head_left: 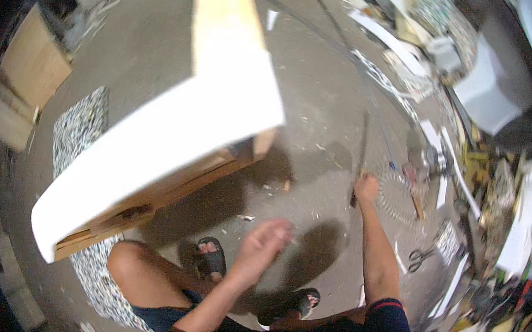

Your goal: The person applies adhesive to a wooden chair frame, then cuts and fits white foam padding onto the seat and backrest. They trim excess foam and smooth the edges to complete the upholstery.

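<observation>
My left hand (262, 247) hovers over the floor in front of my body, blurred by motion, so its finger pose is unclear. Reaching out to the right, my right hand (366, 189) is closed around a long, thin, dark blade-like tool (364, 137); its exact kind is hard to make out. To the left stands a large L-shaped wooden furniture frame (179, 189), its upper face covered with white foam padding (153, 128). A pale yellow section (227, 13) extends from its far end. The left hand is nearest to this frame, apart from it.
Speckled foam blocks (82, 124) lie beside and under the frame. At right are black-handled scissors (420, 257), a coiled hose (392, 202), a small wooden-handled tool (417, 206) and white foam strips (451, 286). A heap of scraps (503, 191) lines the right side.
</observation>
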A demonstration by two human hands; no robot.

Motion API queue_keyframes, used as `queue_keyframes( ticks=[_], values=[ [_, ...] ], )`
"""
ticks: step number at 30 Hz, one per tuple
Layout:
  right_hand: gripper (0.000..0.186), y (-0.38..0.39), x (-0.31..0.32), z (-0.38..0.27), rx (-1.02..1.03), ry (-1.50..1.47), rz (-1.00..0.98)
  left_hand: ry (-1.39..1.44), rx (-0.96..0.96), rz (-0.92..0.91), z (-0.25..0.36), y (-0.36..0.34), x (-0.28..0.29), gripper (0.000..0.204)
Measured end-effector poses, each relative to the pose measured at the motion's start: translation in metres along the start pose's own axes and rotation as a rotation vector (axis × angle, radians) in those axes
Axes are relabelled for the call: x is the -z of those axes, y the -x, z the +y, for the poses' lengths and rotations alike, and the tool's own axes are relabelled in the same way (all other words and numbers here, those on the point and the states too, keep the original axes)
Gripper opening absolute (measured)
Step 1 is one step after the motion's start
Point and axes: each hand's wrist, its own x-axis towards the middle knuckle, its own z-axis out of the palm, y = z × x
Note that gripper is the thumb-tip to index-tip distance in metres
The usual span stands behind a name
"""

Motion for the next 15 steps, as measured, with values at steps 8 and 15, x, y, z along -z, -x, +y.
queue_keyframes(
  ticks=[8, 15],
  values=[
    [0.039, -0.05, 0.119, -0.166, 0.148, -0.07, -0.208, 0.188, 0.201, 0.085, 0.057, 0.063, -0.024, 0.037],
    [0.037, -0.135, 0.216, -0.289, 0.22, 0.022, -0.391, 0.768, 0.307, 0.376, 0.131, 0.086, -0.029, 0.048]
  ],
)
